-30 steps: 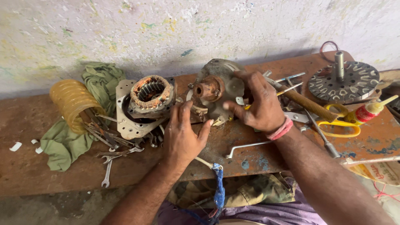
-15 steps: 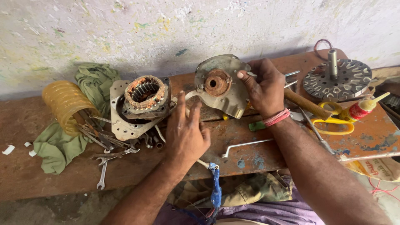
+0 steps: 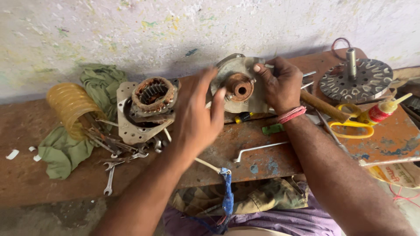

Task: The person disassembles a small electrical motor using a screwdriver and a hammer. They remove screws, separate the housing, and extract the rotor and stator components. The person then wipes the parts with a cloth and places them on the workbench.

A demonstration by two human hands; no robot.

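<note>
Seen from the head camera: right hand (image 3: 280, 85) gripping a grey metal motor cover (image 3: 238, 85) by its edge, tilted upright above the rusty bench (image 3: 262, 148) — left hand (image 3: 197, 113) open, fingers spread, just beside the cover's rusty hub. Stator housing (image 3: 151, 107), spanners (image 3: 116, 159) to the left; yellow scissors (image 3: 350, 124) at right.
</note>
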